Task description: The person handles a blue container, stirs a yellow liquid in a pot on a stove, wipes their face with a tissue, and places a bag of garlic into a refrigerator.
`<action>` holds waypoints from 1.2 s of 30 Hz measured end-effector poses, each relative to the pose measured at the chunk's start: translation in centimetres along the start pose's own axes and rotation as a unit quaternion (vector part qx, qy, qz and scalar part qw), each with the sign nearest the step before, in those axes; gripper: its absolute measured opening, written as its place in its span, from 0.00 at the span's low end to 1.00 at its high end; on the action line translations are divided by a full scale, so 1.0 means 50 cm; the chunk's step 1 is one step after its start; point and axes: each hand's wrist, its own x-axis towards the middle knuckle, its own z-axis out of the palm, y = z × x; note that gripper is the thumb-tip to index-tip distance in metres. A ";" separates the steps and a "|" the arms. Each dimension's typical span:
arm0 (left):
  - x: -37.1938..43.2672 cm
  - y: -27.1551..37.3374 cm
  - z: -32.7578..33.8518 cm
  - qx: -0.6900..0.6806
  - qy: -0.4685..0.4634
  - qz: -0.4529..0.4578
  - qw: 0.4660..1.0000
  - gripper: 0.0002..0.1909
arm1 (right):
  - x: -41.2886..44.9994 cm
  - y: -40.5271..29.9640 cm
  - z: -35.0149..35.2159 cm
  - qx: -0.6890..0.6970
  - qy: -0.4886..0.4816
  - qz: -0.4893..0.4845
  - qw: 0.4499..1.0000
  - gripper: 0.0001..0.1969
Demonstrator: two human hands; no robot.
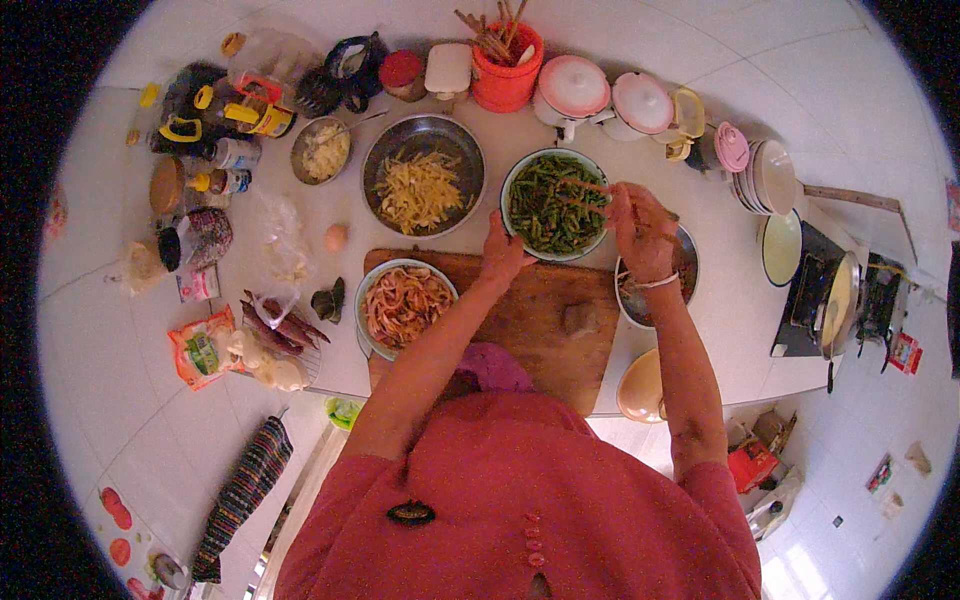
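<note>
An enamel bowl [510,238] of cut green beans [555,202] stands at the back edge of a wooden cutting board [547,322]. My left hand [501,255] grips its near left rim. In my right hand [643,232] is a pair of chopsticks [583,196], their tips over the beans. Beneath that hand, partly hidden, sits a metal pan [637,307] with some food in it. A second bowl, filled with sliced pinkish meat [405,306], rests on the board's left side. Behind it, a dark pan holds pale yellow strips [420,191].
An egg [337,237] lies left of the board, near a small bowl of minced food [326,154]. Bottles [259,116], a red chopstick bucket [506,79] and lidded enamel pots [574,86] line the wall. At right is a gas stove [806,300] carrying a pan [838,304].
</note>
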 end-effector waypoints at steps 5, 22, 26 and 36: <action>-0.011 0.030 0.030 0.095 0.011 -0.011 0.995 0.26 | -0.001 0.089 0.041 -0.026 0.056 -0.107 0.992 0.09; -0.020 0.028 0.021 0.066 0.021 0.002 0.998 0.24 | -0.017 0.054 -0.003 -0.008 -0.025 -0.059 0.998 0.08; -0.017 0.025 -0.004 0.076 0.003 0.001 0.997 0.26 | -0.008 0.033 -0.068 -0.068 -0.010 0.010 0.998 0.08; -0.008 0.017 -0.007 0.074 0.002 -0.019 0.997 0.26 | -0.038 -0.013 -0.009 0.080 0.009 0.071 0.994 0.10</action>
